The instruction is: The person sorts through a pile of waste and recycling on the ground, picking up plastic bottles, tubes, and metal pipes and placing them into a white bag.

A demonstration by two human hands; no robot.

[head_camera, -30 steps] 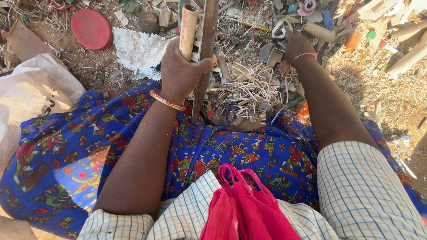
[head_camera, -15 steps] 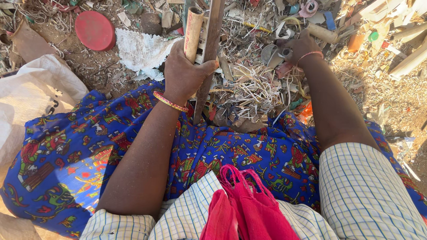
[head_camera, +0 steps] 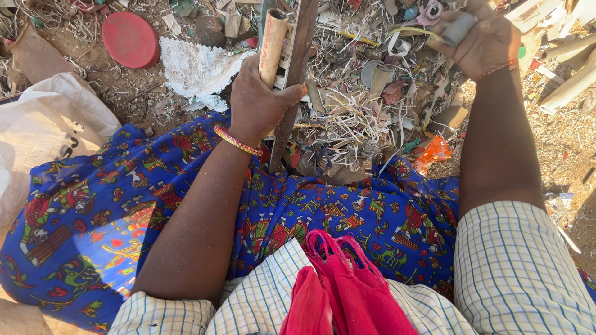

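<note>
My left hand (head_camera: pixel 257 102) grips a pale cardboard tube (head_camera: pixel 273 37) that stands upright, pressed against a long rusty metal blade (head_camera: pixel 293 74) leaning in front of me. A red and gold bangle sits on that wrist. My right hand (head_camera: pixel 481 40) is raised at the upper right, fingers closed around a small grey tube piece (head_camera: pixel 459 28) above the scrap heap (head_camera: pixel 360 111). A thin red band circles that wrist. A blue patterned cloth (head_camera: pixel 347 217) covers my lap below both arms.
Shredded strips, tube ends and plastic bits lie piled ahead. A red round lid (head_camera: pixel 130 38) and a torn white cloth (head_camera: pixel 198 65) lie at the upper left. A white sack (head_camera: pixel 43 130) sits on the left. Pale tubes (head_camera: pixel 571 87) lie at the right. Red cloth (head_camera: pixel 347 291) hangs near my chest.
My right hand has lifted off the scrap heap with a small grey tube piece in it. My left hand keeps its hold on the cardboard tube by the blade.
</note>
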